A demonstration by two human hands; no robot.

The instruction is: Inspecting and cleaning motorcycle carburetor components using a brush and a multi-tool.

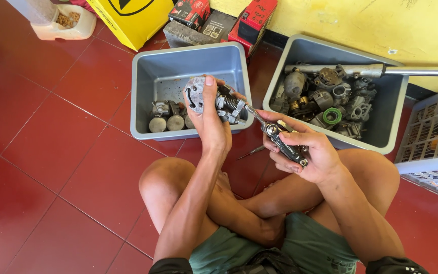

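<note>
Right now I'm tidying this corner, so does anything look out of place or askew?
Yes. A long metal tube lies across the rim of the right grey bin and juts out past its edge. A thin metal tool lies loose on the red floor between the knees.

Left hand (213, 119) grips carburetor (214, 99); right hand (307, 152) holds folding multi-tool (284, 143) against it.
</note>
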